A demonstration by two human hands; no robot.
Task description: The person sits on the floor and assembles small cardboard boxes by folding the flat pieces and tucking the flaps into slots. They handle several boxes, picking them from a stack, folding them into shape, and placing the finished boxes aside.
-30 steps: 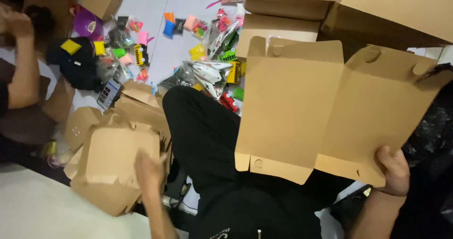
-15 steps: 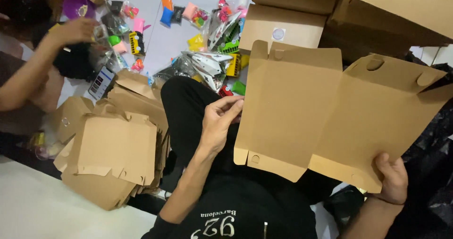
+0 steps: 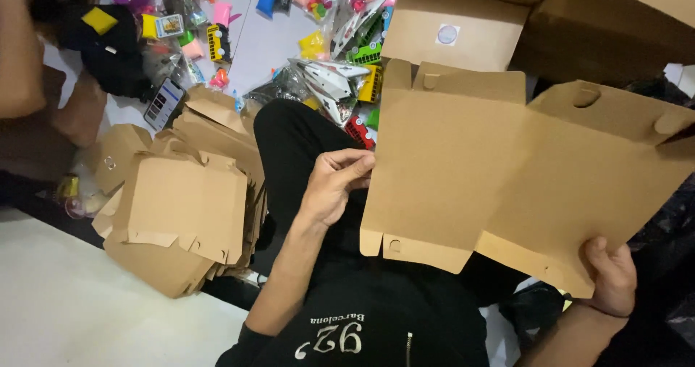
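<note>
Brown cardboard box blank (image 3: pixel 521 179), unfolded, held above the lap. Left hand (image 3: pixel 334 182) fingers pinch its near edge; right hand (image 3: pixel 612 276) fingers clamp the far lower corner. Best creased along scored lines, grip steady. Stack of flat blanks (image 3: pixel 181 215) lies beyond the left fingers.

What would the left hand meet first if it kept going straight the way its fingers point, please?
The left hand points toward the left edge of the flat cardboard box blank; its fingertips already look to be at that edge, so it would meet the blank first, though depth is unclear.
</note>
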